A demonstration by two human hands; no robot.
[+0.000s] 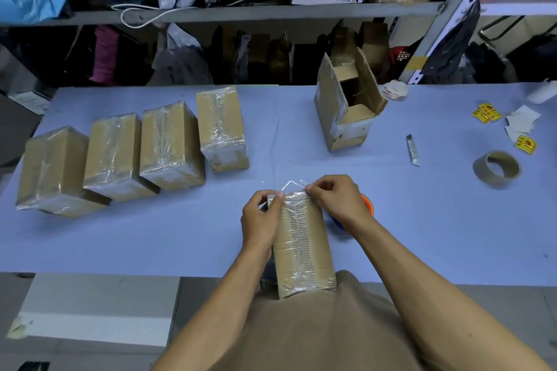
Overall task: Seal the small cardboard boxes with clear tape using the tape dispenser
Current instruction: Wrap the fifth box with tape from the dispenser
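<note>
Right now I have a small box (303, 245) standing on end at the near edge of the table (301, 141), its lower end against my shirt (325, 328). Clear tape (297, 190) runs down its front face and juts past the top edge as a loose, crinkled flap. My left hand (260, 215) grips the box's upper left corner, thumb curled onto the taped face near the top. My right hand (334, 197) pinches the tape at the upper right corner, fingers bent over the edge — both hands are closed on their work, neither one slack.

Just behind my right wrist sits the dispenser (366, 209); only an orange and blue sliver of it shows, the rest is hidden by my hand and arm.

To my left, four taped boxes lie in a row on the blue table: the first box (55, 170) nearest the left edge, the second box (116, 156) beside it, the third box (170, 146), and the fourth box (223, 128) farthest back. They sit close together, glossy with wrap.

Farther back on the right stands an open carton (346, 105), flaps up, patched with tape. Near it lies a small grey cutter (413, 150), and well to the right an empty tape core (496, 169). Yellow stickers (486, 113) and white paper scraps (521, 122) are scattered at the far right. Behind the table, shelves (271, 13) hold bags and cartons.
</note>
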